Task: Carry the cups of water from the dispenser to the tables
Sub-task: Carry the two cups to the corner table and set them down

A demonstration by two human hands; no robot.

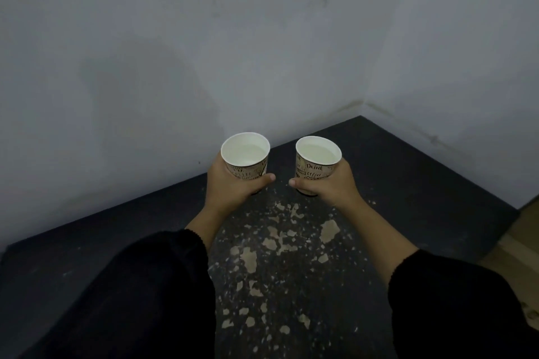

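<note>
Head view: left hand (pixel 230 183) wrapped round left cup (pixel 245 156), right hand (pixel 329 183) wrapped round right cup (pixel 318 165), both upright, nearly full, over dark chipped tabletop (pixel 408 183) in wall corner. Advice: lower level, slowly, release only once bases seated.

Dim grey walls (pixel 204 52) meet behind a dark, paint-chipped table (pixel 393 183).

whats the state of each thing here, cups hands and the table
left cup: upright, holds water, held in the left hand
right cup: tilted slightly, holds water, held in the right hand
left hand: grip closed around the left cup
right hand: grip closed around the right cup
table: dark top, paint chipped and flaking in the middle
</note>
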